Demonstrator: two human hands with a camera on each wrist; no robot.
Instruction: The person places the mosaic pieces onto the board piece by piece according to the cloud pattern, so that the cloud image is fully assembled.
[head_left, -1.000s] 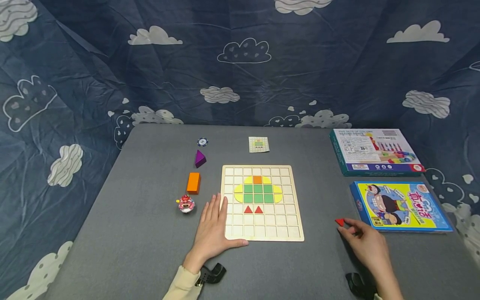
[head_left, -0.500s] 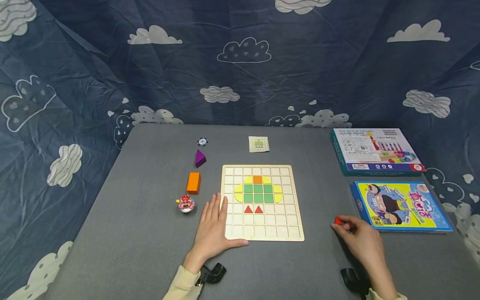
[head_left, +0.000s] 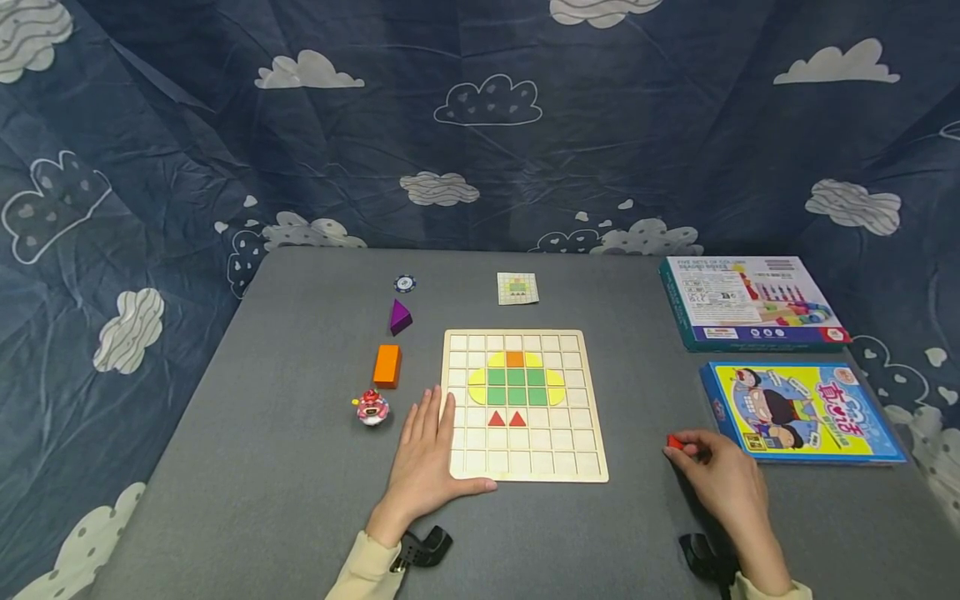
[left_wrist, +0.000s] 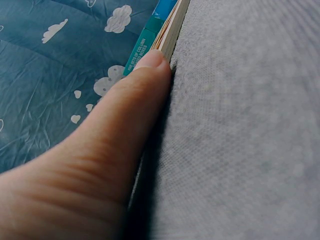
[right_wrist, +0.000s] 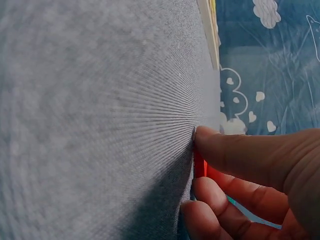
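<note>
My left hand (head_left: 422, 460) rests with straight fingers along the left edge of a wooden grid board (head_left: 588, 440), thumb at its front edge. In the left wrist view the thumb (left_wrist: 117, 117) lies against that edge. Green, yellow and orange pieces fill cells in the board's upper half, with two red triangles (head_left: 497, 419) below them. To the right of the board, my right hand (head_left: 723, 479) pinches a small red triangle piece (head_left: 674, 442) at the table surface. Fingers cover much of this red piece (right_wrist: 200, 166) in the right wrist view.
Two boxes, a teal-sided one (head_left: 750, 304) and a yellow-blue one (head_left: 802, 412), lie on the right. A pattern card (head_left: 517, 289) sits behind the board. Left stand a poker chip (head_left: 405, 284), purple prism (head_left: 401, 317), orange block (head_left: 387, 367) and small toy figure (head_left: 371, 407).
My right hand has shifted slightly left, and the red triangle has turned between its fingers, now showing less of its face. The left hand and board have stayed still.
</note>
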